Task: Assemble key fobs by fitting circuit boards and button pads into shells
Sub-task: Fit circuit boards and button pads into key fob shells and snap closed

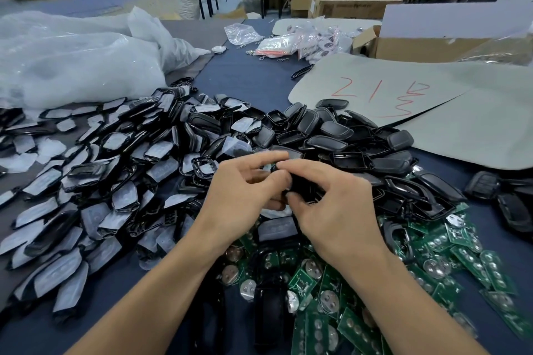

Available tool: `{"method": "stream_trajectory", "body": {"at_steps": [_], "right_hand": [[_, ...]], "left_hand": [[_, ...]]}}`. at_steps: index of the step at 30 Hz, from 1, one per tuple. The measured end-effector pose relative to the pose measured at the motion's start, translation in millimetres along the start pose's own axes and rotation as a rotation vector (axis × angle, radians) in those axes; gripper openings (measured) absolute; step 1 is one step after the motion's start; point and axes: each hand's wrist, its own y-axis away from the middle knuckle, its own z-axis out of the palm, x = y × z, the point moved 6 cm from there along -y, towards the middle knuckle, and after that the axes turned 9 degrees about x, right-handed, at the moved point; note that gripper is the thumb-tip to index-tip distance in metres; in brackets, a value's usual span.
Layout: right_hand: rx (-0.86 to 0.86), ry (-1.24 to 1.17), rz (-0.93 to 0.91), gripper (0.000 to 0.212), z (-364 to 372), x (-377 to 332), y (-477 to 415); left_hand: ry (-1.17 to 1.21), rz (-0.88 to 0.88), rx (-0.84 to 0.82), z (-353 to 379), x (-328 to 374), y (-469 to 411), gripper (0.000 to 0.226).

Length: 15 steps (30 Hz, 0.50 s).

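Grips a black shell (302,185) with left hand (245,190) and right hand (337,207) pressed together (insides hidden), over green circuit boards (461,256).

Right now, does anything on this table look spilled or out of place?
Nothing looks damaged. Parts lie in loose heaps, and one black piece lies alone beyond them, by the grey sheet. The left hand and right hand grip a black part.
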Motion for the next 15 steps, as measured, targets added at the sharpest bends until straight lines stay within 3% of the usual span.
{"method": "stream_trajectory", "body": {"at_steps": [3,9,15], "right_hand": [[-0.023,-0.075,0.052,0.047,2.3,5.2,-1.1],[-0.058,-0.342,0.416,0.02,0.5,40.1,-12.2],[0.007,-0.382,0.341,0.021,-3.5,36.3,-13.5]], "left_hand": [[-0.041,0.014,0.038,1.7,-4.4,-1.8,0.027],[0.091,-0.002,0.075,-3.7,-0.9,-2.6,0.029],[0.051,0.027,0.055,-1.2,-0.8,-0.6,0.026]]}}
